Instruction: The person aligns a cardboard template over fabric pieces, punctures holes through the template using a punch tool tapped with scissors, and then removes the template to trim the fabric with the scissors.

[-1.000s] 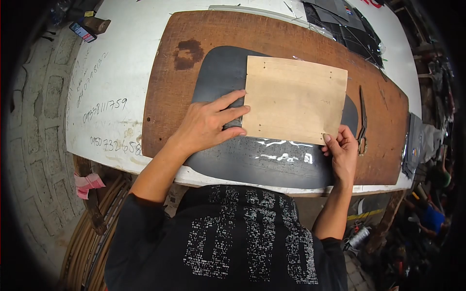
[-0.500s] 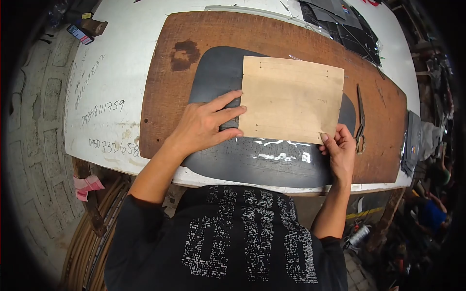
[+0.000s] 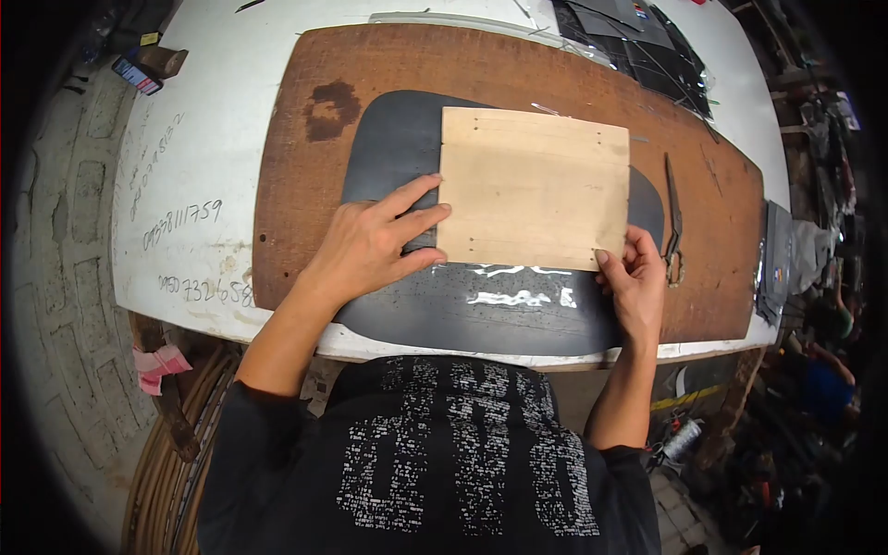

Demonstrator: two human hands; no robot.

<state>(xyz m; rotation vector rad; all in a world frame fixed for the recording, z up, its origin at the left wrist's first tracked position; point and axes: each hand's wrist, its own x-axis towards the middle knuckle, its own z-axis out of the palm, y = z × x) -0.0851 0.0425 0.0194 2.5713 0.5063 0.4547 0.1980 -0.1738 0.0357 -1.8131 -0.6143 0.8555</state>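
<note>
A tan rectangular cardboard sheet with small dots near its corners lies over a dark rubbery mat with rounded corners. Fingers spread, my left hand rests on the mat, its fingertips touching the sheet's left edge. My right hand pinches the lower right corner of the sheet, thumb on top and the other fingers partly hidden behind the edge. To the right of that hand lies a pair of dark scissors.
Beneath the mat is a brown board on a white table with handwritten numbers. A phone is at the far left. Dark sheets and plastic scraps lie at the back right, grey pieces at the right edge.
The whole view has shifted slightly, so everything appears a little farther left. Both hands keep their places on the cardboard sheet.
</note>
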